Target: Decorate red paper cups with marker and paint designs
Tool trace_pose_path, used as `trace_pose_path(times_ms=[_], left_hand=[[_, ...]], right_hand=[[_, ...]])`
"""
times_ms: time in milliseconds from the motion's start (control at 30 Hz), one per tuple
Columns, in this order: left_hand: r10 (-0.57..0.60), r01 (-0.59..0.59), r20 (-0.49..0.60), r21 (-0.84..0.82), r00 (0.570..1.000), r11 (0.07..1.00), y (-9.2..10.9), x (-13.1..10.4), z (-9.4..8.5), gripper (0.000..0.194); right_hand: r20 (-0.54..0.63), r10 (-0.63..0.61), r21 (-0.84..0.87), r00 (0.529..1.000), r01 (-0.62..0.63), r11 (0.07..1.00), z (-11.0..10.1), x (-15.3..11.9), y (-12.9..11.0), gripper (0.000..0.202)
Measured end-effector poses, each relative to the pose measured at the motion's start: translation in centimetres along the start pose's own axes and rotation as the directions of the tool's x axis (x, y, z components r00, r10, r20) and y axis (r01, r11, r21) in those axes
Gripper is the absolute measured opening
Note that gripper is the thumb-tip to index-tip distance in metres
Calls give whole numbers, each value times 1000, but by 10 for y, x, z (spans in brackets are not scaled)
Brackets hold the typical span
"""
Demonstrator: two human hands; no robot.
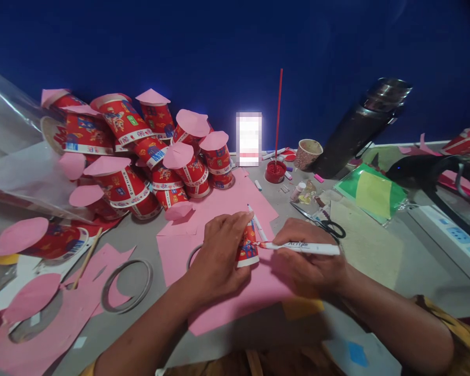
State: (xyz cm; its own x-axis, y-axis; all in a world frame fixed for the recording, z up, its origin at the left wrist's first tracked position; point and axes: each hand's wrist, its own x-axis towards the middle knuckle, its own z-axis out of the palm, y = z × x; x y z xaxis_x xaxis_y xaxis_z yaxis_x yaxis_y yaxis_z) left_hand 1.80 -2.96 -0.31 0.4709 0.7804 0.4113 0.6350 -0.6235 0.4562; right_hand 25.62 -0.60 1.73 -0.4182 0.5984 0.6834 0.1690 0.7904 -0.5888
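My left hand (224, 248) is wrapped round a red printed paper cup (247, 249), which it covers in large part. In my right hand (303, 256) is a white acrylic marker (315, 248), its red tip against or very close to the cup's side; I cannot tell which. Pink paper (227, 313) lies beneath both hands. Just beyond the cup rests another slim white marker (257, 223) with a dark tip. A roll of tape (194, 256) shows partly behind my left hand.
Red cups with pink paper tops (129, 122) are heaped at the left. A grey tape ring (127, 286) lies near my left forearm. Black-handled scissors (331, 227), a small tub with a red stick (275, 171), a paper cup (308, 153) and a black flask (360, 128) stand or lie rightward.
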Motion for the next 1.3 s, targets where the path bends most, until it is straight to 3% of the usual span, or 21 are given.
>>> trace_pose_path(times_ms=[100,233,267,367,433,500,600,700,767,867,967,1033,1100,1167,1233,1300], left_hand=[[26,-26,-18,-2,1000,1000,-2,0,0,92],[7,-8,-88,-12,996,1000,-4,-1,0,99],[1,-3,-96,-20,995,1000,-4,-1,0,101],[8,-12,-83,-47,996,999,-3,-1,1,105],[24,-29,-72,-66,997,997,0,0,1,106],[35,-41,-74,-84,997,996,2,0,2,106],[24,-35,-100,-113,995,993,3,-2,1,107],[-86,60,-115,-210,990,976,1,-6,-1,111],[-223,186,-72,-344,972,920,-2,-8,-1,115],[-389,342,48,-583,920,737,-4,-8,1,116],[-420,361,143,-786,896,502,-3,-4,3,108],[-416,348,163,-839,894,419,-1,-1,1,101],[-448,374,141,-788,883,489,1,0,-2,98],[-448,400,93,-635,889,661,3,-1,-4,99],[-364,342,42,-460,930,820,4,-3,-5,103],[-244,234,18,-358,970,904,4,-4,-4,108]], right_hand=[[-45,16,-19,999,-17,1000,-5,-1,0,22],[20,113,-144,993,-109,984,-9,-2,6,27],[50,130,-170,990,-120,978,-8,-3,10,37],[159,103,-182,982,-73,981,-4,-5,24,96],[237,83,-192,968,-38,981,0,-7,30,116],[282,100,-222,954,-36,974,3,-8,33,116],[264,113,-221,958,-54,974,4,-10,32,99],[190,180,-117,965,-160,980,2,-12,32,91],[144,313,-9,939,-315,949,2,-14,35,91],[116,480,182,870,-493,851,3,-18,39,95],[124,546,307,828,-555,773,7,-21,43,102],[140,565,322,813,-577,751,8,-20,43,104],[155,558,289,815,-578,763,7,-18,41,104],[163,508,215,846,-533,818,4,-14,37,106],[175,408,122,896,-431,894,2,-11,34,109],[193,291,46,937,-305,951,2,-10,31,107]])
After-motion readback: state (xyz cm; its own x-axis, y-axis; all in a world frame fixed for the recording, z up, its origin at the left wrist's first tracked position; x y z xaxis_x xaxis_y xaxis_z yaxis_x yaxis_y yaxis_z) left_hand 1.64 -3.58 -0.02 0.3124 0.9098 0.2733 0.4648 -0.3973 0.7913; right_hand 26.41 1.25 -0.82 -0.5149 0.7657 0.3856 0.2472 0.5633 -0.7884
